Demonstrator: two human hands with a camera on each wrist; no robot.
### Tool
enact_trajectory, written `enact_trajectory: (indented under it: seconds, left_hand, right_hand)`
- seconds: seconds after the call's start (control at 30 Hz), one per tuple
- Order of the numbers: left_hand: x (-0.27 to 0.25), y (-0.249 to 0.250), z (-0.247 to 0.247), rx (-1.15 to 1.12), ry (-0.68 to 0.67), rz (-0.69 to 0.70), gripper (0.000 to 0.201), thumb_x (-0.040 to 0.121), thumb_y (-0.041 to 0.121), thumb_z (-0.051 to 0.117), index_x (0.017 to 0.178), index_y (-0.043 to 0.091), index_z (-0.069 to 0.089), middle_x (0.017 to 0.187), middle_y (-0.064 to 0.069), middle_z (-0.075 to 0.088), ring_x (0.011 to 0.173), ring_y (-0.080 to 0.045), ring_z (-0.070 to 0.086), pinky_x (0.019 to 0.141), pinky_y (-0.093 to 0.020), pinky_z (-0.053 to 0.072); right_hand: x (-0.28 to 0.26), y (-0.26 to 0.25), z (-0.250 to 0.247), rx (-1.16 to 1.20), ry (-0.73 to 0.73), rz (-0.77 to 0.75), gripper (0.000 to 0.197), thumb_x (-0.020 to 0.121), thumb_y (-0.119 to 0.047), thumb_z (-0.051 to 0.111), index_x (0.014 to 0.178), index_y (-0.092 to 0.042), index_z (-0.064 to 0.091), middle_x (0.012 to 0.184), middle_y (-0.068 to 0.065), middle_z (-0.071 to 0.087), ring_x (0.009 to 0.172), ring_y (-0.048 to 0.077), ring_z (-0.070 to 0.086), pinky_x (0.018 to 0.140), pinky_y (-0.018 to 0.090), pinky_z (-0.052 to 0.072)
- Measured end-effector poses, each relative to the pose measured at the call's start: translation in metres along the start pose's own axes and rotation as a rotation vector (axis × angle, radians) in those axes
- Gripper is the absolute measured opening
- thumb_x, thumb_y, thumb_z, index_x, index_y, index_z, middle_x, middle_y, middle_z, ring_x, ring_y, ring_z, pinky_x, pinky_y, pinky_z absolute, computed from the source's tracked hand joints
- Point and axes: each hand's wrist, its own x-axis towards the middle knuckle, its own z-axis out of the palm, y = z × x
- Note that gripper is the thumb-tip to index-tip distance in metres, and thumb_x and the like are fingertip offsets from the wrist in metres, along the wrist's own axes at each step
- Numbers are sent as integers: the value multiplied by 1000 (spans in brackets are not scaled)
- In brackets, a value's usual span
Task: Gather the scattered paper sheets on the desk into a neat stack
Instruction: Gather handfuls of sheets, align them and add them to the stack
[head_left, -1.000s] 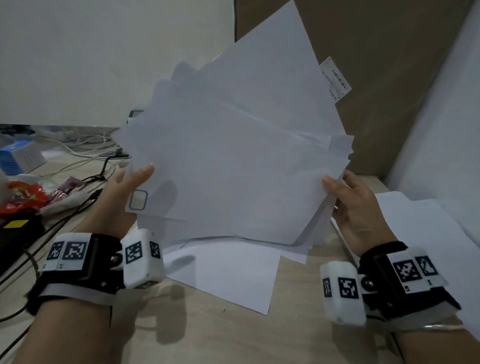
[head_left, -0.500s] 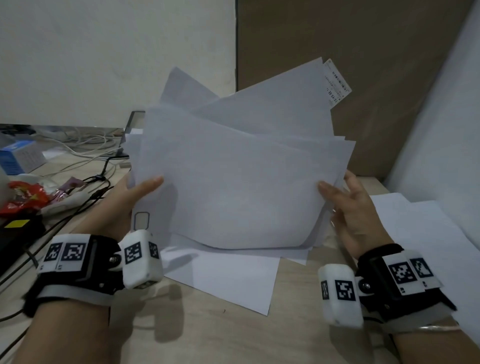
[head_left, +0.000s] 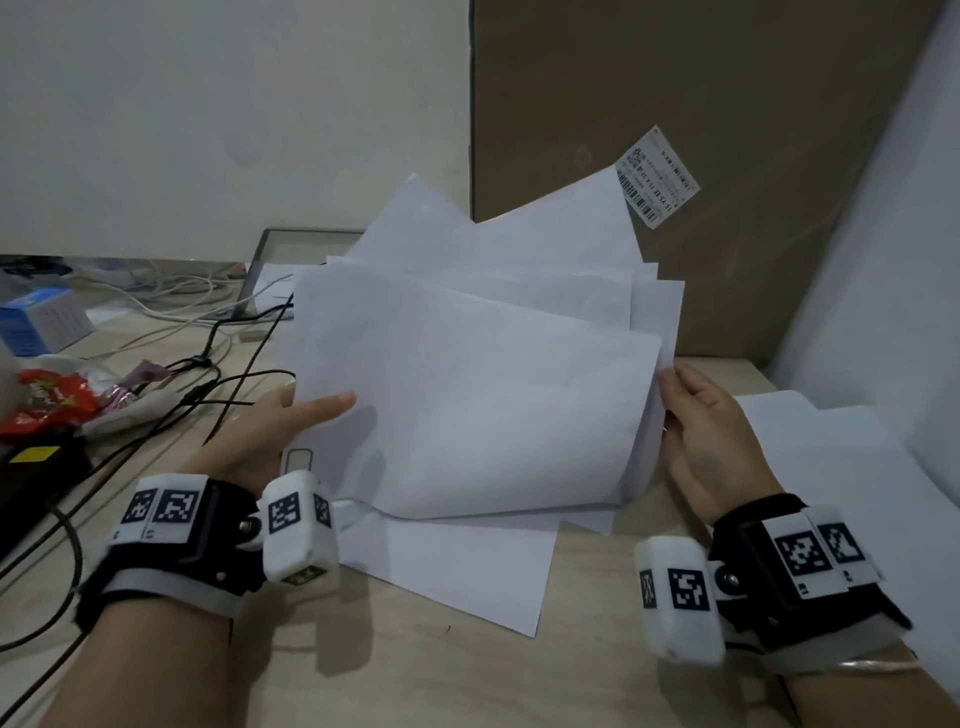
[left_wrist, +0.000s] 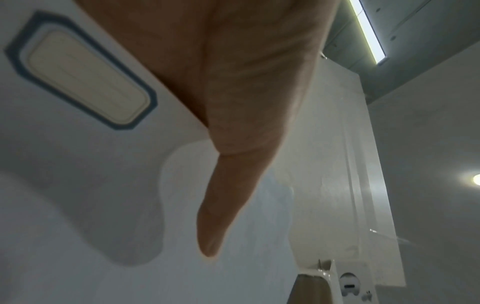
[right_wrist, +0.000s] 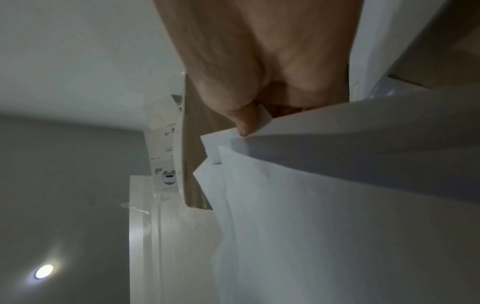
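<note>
Head view: the sheaf (head_left: 467, 395) has dropped lower and its fan has narrowed since the earlier frames. It stands long axis crosswise between the hands, above a loose sheet (head_left: 467, 566) on the bench (head_left: 415, 675); left hand (head_left: 270, 441) pinches its left edge, right hand (head_left: 711, 447) its right.

Left wrist: thumb flat on paper.

Right wrist: fingers nip staggered edges (not yet squared).

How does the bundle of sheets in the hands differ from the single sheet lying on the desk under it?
The bundle of sheets is held up off the desk, the left hand and right hand gripping its side edges; the single sheet lies flat on the desk, untouched. The bundle of sheets is several fanned, misaligned layers that curve; the single sheet is one flat layer. Both are plain white paper.
</note>
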Motion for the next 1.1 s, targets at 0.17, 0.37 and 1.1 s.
enact_trajectory:
  seconds: [0.17, 0.37, 1.1]
  left_hand:
    - [8, -8, 6, -21, 97, 0, 61, 52, 30, 87, 104, 6, 68, 105, -19, 71, 80, -30, 71, 73, -41, 56]
    - [10, -8, 9, -171, 144, 101, 37, 73, 21, 73, 106, 6, 66, 104, -13, 71, 76, -21, 73, 64, -33, 59]
    - [0, 4, -3, -185, -7, 278, 101, 52, 37, 90, 139, 9, 45, 116, -8, 68, 100, -23, 69, 71, -35, 59]
  right_hand:
    - [-4, -1, 8, 29, 2, -16, 25, 100, -12, 43, 104, -18, 67, 96, -4, 74, 85, 9, 68, 75, 20, 55]
    - [-5, -8, 12, -11, 2, -37, 30, 93, -40, 49, 111, -22, 65, 100, -6, 72, 89, 8, 66, 80, 23, 53]
    - [-9, -3, 8, -360, -69, -30, 42, 82, -44, 62, 109, -12, 64, 103, 5, 72, 98, 18, 68, 84, 30, 54]
